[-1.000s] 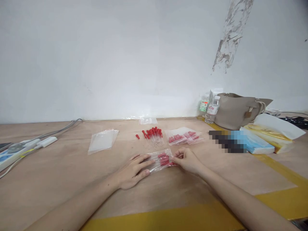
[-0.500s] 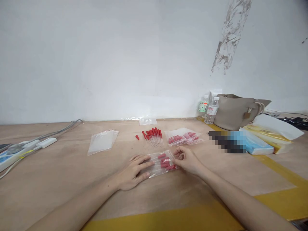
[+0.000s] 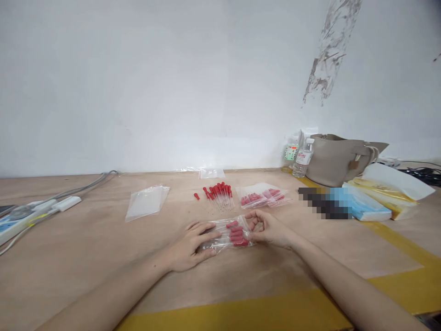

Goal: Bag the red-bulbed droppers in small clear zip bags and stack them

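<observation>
A small clear plastic zip bag holding red-bulbed droppers [image 3: 230, 234] lies flat on the pale wooden surface [image 3: 86, 248], between both hands. The left hand [image 3: 189, 246] presses its spread fingers down on the bag's left end, pinning it rather than gripping. The right hand [image 3: 267, 228] is curled at the bag's right edge, fingers pinching that end. This looks like the closing of a filled bag; pressing along the strip would call for steady pinning. At twelve o'clock from the bag lie loose red-bulbed droppers [image 3: 217, 193], at one o'clock filled clear bags [image 3: 263, 195], at ten o'clock a stack of empty clear bags [image 3: 146, 201].
</observation>
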Demonstrator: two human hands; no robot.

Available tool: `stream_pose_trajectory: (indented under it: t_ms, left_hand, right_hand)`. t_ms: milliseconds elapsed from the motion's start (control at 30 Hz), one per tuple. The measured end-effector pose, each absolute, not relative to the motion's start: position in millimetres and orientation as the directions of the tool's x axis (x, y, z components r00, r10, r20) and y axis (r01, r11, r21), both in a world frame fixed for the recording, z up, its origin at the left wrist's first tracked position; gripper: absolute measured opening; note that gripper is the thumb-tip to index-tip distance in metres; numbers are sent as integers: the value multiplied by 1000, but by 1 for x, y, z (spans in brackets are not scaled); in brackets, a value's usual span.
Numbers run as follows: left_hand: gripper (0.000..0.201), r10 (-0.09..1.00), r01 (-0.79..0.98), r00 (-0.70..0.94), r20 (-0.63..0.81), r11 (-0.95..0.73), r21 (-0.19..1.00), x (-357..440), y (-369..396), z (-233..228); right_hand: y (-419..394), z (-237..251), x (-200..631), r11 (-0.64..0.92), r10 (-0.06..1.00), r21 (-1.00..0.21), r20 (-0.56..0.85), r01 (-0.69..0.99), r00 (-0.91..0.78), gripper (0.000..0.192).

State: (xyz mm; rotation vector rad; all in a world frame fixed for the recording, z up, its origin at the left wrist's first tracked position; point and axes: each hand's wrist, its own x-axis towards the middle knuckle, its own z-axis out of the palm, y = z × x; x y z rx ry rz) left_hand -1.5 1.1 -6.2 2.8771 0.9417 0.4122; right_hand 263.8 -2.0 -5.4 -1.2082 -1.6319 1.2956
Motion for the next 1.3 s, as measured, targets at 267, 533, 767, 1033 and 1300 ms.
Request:
stream_pose_trajectory:
  t_ms: [267,533,767,1033,1300]
  left_hand:
    - [43,582,553,789,197,-812,185,-3,0,-5]
    - [48,572,532,805,157,-813,234,-3,2,-5]
    - [50,602,524,777,186,-782,338,-4,-1,-3]
    - [42,727,835,424,540,-544,78,-34,34,-2]
    - [52,930,1000,20,367,-25,10,-84,67,-5]
  right_hand:
    - [-1,-7,266,120,952,-962,41,244,-304,54]
    - [23,-32,267,133,991,-789,116,600,-66,34]
    - [10,-15,256,-7,976,-986,-43,166,-214,28]
    - [34,23,281,144,983,-961,112,-236,143,21]
    - [65,3,274,-26,898,-952,112,306,426,33]
